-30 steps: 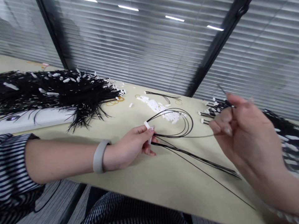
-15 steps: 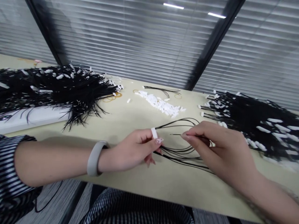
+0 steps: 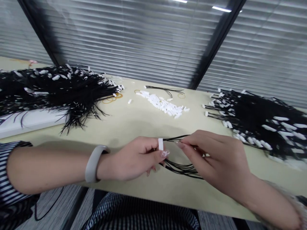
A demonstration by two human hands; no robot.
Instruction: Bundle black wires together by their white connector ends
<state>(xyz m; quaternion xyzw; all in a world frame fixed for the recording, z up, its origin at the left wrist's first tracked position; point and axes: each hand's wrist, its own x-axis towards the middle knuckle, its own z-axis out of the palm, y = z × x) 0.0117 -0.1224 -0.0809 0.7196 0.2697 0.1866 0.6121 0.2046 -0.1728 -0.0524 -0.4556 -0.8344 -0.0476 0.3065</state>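
Observation:
Between the thumb and fingers of my left hand (image 3: pixel 140 157) stands a small white plastic connector (image 3: pixel 160 144). Thin black wires (image 3: pixel 183 168) run from the left hand and curve to the right, with some passing under my right hand (image 3: pixel 213 156). That hand is closed in a pinch on a black wire (image 3: pixel 171 139), close to the connector's right side. The tip of the wire is hidden, so I cannot tell whether it sits in the connector. A grey band (image 3: pixel 94 163) circles my left wrist.
White connectors (image 3: pixel 165 105) lie heaped mid-table beyond my hands, with a small wire bundle (image 3: pixel 165 88) behind. Big piles of black wires with white connectors stand left (image 3: pixel 48 86) and right (image 3: pixel 254 115). The left pile rests partly on a white box (image 3: pixel 43 119). Window blinds (image 3: pixel 124 41) border the back.
My right hand has moved left with the wire, up to the connector. The wire's bare end, visible before in the gap between the hands, is hidden now. My left hand keeps its hold.

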